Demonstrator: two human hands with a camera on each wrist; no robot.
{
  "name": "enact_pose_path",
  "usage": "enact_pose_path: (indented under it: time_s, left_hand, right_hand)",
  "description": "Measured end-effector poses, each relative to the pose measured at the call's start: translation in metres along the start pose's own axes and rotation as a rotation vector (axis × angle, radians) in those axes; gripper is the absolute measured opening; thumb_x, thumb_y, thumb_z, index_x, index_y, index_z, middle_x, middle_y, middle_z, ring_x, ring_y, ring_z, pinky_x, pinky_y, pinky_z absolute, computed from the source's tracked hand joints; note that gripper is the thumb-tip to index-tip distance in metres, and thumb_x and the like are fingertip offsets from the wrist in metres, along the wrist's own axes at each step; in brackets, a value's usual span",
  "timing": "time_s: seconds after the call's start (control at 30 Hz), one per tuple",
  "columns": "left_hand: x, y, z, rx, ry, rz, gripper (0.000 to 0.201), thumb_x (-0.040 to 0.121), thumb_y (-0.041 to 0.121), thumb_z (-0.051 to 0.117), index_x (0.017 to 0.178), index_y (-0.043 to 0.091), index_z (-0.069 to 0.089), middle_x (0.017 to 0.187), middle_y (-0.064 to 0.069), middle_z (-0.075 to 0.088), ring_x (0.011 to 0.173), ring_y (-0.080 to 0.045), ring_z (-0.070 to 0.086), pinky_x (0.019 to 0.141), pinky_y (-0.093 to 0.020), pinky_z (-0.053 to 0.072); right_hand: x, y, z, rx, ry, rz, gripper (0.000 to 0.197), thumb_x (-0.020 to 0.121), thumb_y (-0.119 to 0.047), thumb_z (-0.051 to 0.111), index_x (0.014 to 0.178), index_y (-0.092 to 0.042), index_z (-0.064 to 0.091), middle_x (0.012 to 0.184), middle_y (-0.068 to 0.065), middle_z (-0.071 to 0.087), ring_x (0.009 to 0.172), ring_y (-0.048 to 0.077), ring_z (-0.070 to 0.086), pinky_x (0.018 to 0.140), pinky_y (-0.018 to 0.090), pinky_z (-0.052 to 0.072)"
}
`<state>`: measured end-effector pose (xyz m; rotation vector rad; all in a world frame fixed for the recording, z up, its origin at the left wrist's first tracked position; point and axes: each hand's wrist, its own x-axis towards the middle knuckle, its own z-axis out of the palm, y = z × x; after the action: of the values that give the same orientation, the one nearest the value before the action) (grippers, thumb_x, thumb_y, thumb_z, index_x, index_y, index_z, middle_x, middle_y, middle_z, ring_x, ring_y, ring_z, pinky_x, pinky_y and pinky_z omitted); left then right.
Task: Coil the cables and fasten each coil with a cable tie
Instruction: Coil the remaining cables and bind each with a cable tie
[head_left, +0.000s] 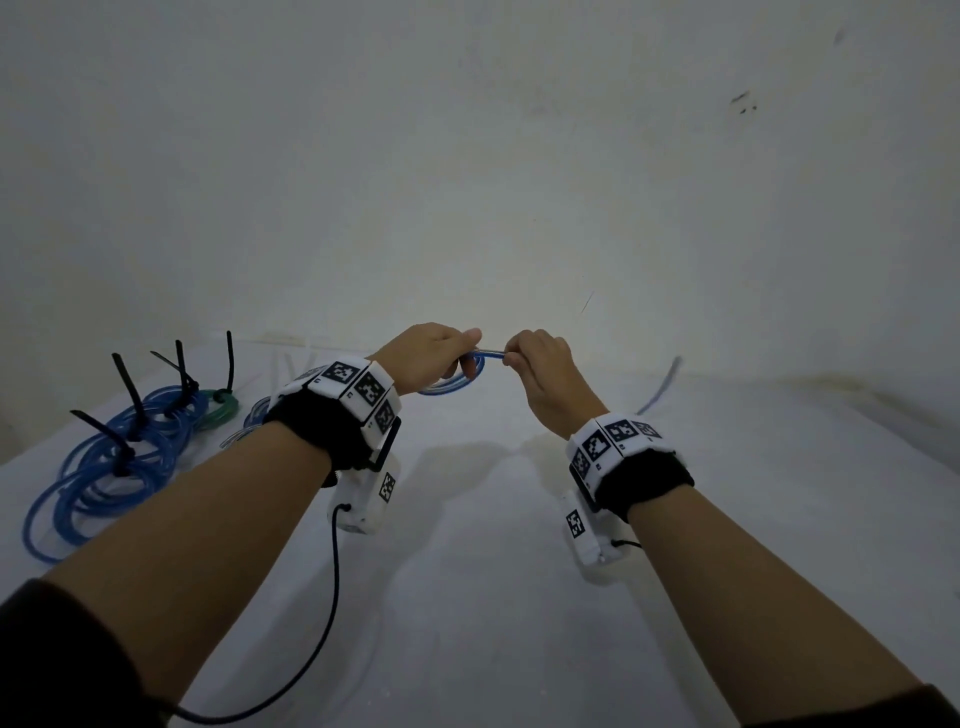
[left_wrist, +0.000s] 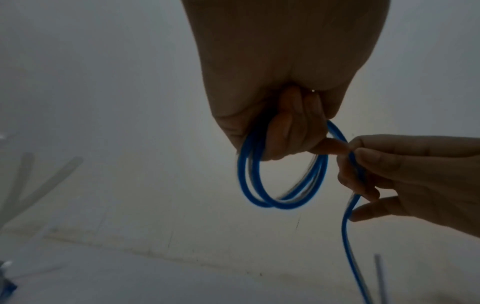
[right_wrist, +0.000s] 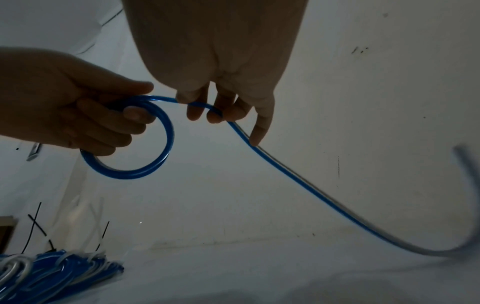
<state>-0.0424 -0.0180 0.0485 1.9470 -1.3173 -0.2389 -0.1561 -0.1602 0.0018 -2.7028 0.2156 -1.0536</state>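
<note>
My left hand (head_left: 441, 353) is raised above the white table and grips a small coil of blue cable (left_wrist: 283, 183), its fingers curled through the loops (right_wrist: 130, 164). Just to its right, my right hand (head_left: 535, 358) pinches the same blue cable (right_wrist: 285, 174) where it leaves the coil. From there the free length runs down and right, and its blurred tail (head_left: 660, 389) curves up over the table.
At the left of the table (head_left: 493, 597) lie several blue coils (head_left: 109, 457) and a green coil (head_left: 221, 408), each bound with an upright black cable tie (head_left: 127, 389). A pale wall (head_left: 467, 156) stands close behind. Clear tubing (head_left: 291, 358) lies near the wall.
</note>
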Motion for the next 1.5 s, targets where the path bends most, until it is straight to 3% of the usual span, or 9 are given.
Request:
enact_pose_path:
  time_s: [0.33, 0.53, 0.77, 0.87, 0.97, 1.1, 1.23, 1.33, 1.5]
  left_hand:
    - [-0.005, 0.01, 0.006, -0.547, -0.191, -0.149, 0.041, 0.101, 0.037, 0.03, 0.069, 0.015, 0.044, 0.045, 0.01, 0.027, 0.037, -0.006, 0.023, 0.039, -0.015, 0.024]
    - [-0.002, 0.005, -0.003, -0.879, -0.077, -0.121, 0.04, 0.101, 0.038, 0.026, 0.07, 0.018, 0.042, 0.045, 0.011, 0.028, 0.037, -0.005, 0.022, 0.041, -0.017, 0.024]
    - [-0.002, 0.006, -0.01, -0.998, 0.075, -0.061, 0.04, 0.102, 0.035, 0.026, 0.072, 0.017, 0.045, 0.046, 0.009, 0.032, 0.039, -0.007, 0.027, 0.044, -0.019, 0.027]
    - [-0.001, 0.008, -0.004, -1.063, 0.086, -0.037, 0.036, 0.102, 0.03, 0.026, 0.074, 0.016, 0.045, 0.048, 0.007, 0.034, 0.04, -0.008, 0.029, 0.044, -0.02, 0.032]
    - [-0.001, 0.012, -0.001, -1.088, 0.085, -0.02, 0.034, 0.101, 0.027, 0.025, 0.075, 0.016, 0.044, 0.049, 0.007, 0.035, 0.04, -0.009, 0.031, 0.045, -0.02, 0.032]
    - [-0.001, 0.022, -0.001, -1.128, 0.07, 0.006, 0.032, 0.1, 0.022, 0.024, 0.075, 0.015, 0.044, 0.049, 0.005, 0.036, 0.041, -0.01, 0.032, 0.052, -0.024, 0.027]
    - [0.003, 0.025, -0.001, -1.216, 0.111, 0.051, 0.031, 0.101, 0.023, 0.026, 0.076, 0.015, 0.043, 0.051, 0.005, 0.042, 0.043, -0.011, 0.036, 0.052, -0.023, 0.03]
    - [0.006, 0.025, 0.001, -1.227, 0.214, 0.083, 0.031, 0.102, 0.022, 0.025, 0.076, 0.014, 0.04, 0.052, 0.005, 0.047, 0.045, -0.01, 0.038, 0.05, -0.022, 0.035]
    - [0.011, 0.02, -0.01, -1.321, 0.447, 0.083, 0.031, 0.103, 0.022, 0.023, 0.075, 0.014, 0.033, 0.063, 0.0, 0.042, 0.043, -0.009, 0.039, 0.05, -0.023, 0.035]
  right_hand:
    - [0.006, -0.006, 0.002, 0.082, 0.083, 0.04, 0.038, 0.097, -0.025, 0.023, 0.091, -0.006, 0.056, 0.082, 0.002, 0.056, 0.077, 0.026, 0.046, 0.075, 0.027, 0.021]
    - [-0.001, 0.001, -0.002, 0.223, -0.005, 0.251, 0.021, 0.093, 0.002, 0.036, 0.102, -0.003, 0.054, 0.089, 0.004, 0.049, 0.08, 0.017, 0.046, 0.068, 0.02, 0.034]
    - [-0.012, 0.015, -0.003, -0.163, 0.109, 0.407, 0.027, 0.097, -0.011, 0.043, 0.113, -0.01, 0.064, 0.107, 0.012, 0.056, 0.1, 0.03, 0.048, 0.075, 0.029, 0.035]
    - [-0.006, 0.01, -0.005, -0.027, 0.193, 0.489, 0.026, 0.097, -0.007, 0.042, 0.116, -0.005, 0.059, 0.108, 0.014, 0.059, 0.093, 0.025, 0.055, 0.077, 0.027, 0.04]
    - [-0.004, 0.008, -0.003, 0.106, 0.251, 0.504, 0.011, 0.093, 0.0, 0.044, 0.097, -0.001, 0.055, 0.094, 0.016, 0.061, 0.079, 0.026, 0.056, 0.076, 0.045, 0.051]
    - [-0.001, 0.007, 0.001, 0.156, 0.157, 0.445, 0.019, 0.092, 0.002, 0.042, 0.095, 0.002, 0.061, 0.087, 0.015, 0.06, 0.079, 0.027, 0.054, 0.079, 0.046, 0.049]
    - [0.002, -0.003, 0.0, 0.178, 0.001, 0.348, 0.025, 0.094, -0.001, 0.038, 0.098, -0.001, 0.063, 0.079, 0.002, 0.052, 0.08, 0.019, 0.047, 0.07, 0.024, 0.032]
    - [0.005, -0.008, 0.001, 0.192, -0.074, 0.375, 0.027, 0.099, -0.011, 0.035, 0.103, -0.008, 0.062, 0.072, -0.011, 0.048, 0.086, 0.023, 0.048, 0.079, 0.031, 0.034]
    - [-0.006, 0.001, 0.004, -0.058, 0.015, 0.462, 0.027, 0.098, -0.012, 0.036, 0.104, -0.018, 0.062, 0.097, 0.001, 0.064, 0.104, 0.028, 0.047, 0.082, 0.035, 0.036]
